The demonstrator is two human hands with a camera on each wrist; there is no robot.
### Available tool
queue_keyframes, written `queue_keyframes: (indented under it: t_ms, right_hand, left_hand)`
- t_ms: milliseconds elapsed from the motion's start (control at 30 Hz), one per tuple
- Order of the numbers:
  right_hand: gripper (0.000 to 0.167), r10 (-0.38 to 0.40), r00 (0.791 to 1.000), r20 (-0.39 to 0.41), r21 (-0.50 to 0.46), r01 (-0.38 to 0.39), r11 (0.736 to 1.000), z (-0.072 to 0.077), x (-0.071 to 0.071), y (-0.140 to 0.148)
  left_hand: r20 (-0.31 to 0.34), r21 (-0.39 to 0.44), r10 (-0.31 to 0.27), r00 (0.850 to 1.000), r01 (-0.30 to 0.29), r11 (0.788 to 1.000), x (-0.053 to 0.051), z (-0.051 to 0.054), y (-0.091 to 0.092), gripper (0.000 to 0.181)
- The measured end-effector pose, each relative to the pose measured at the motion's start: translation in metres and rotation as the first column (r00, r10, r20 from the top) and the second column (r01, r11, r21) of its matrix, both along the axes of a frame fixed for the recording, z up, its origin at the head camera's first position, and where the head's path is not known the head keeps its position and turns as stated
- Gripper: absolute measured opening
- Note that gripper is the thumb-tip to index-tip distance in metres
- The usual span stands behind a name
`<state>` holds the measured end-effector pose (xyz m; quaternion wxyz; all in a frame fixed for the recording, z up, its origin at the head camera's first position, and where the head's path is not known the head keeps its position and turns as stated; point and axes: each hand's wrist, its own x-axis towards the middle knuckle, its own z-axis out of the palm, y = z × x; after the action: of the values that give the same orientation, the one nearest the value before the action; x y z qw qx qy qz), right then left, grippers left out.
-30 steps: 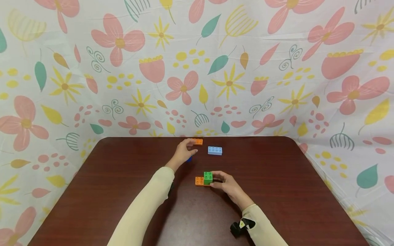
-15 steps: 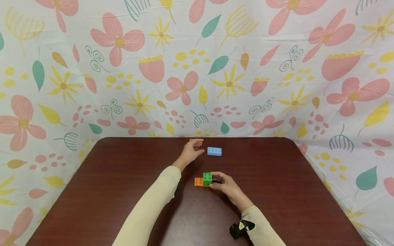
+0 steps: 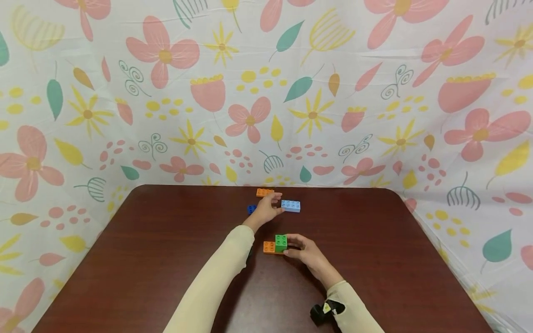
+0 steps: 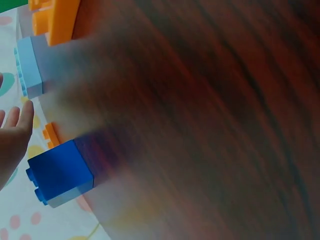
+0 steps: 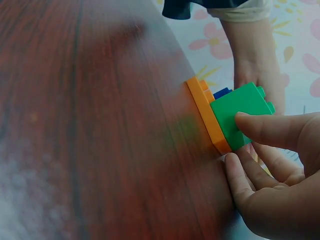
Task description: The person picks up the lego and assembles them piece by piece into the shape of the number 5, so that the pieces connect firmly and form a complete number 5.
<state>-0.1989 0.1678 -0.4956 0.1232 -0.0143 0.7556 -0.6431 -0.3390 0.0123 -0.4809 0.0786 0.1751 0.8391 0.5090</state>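
In the head view my right hand (image 3: pixel 310 255) holds a green toy brick (image 3: pixel 281 243) between thumb and fingers. This brick sits on the right end of a flat orange brick (image 3: pixel 268 247). The right wrist view has the thumb (image 5: pixel 270 126) on the green brick's side, fingers at the far side. My left hand (image 3: pixel 265 212) reaches over the table with relaxed fingers, nothing between them. Its fingertips are just left of a light blue brick (image 3: pixel 291 206); contact cannot be told. The left wrist view shows those fingers (image 4: pixel 24 119) near the light blue brick (image 4: pixel 30 67).
Behind the left hand lie a dark blue brick (image 3: pixel 251 209) and another orange brick (image 3: pixel 263 192), near the far edge of the brown table (image 3: pixel 358 222). A flower-printed cloth (image 3: pixel 250 152) hangs behind the table.
My left hand has moved right, past the dark blue brick and the far orange brick, towards the light blue brick. The right hand stays at the green brick.
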Motion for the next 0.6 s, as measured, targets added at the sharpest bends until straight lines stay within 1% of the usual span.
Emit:
queue_keyframes:
  t_ms: [133,400,600]
  right_hand:
    - [0.048,0.015,1.0,-0.003,-0.009,-0.015,1.0,-0.0003,0.0001,0.0014]
    - [0.046,0.01,1.0,-0.008,-0.021,-0.011,1.0,-0.0001,0.0003,0.0003]
    - [0.047,0.001,1.0,0.0,-0.017,-0.001,1.0,0.0016,0.0011,0.0001]
  left_hand:
    - [0.026,-0.002,-0.007,1.0,0.007,1.0,-0.0013,-0.0027,0.0037,0.055]
    - [0.076,-0.01,-0.04,0.996,0.041,0.999,-0.0057,-0.0068,0.0073,0.061]
    - [0.078,-0.057,-0.078,0.994,0.083,0.995,-0.0068,-0.0089,0.0072,0.066]
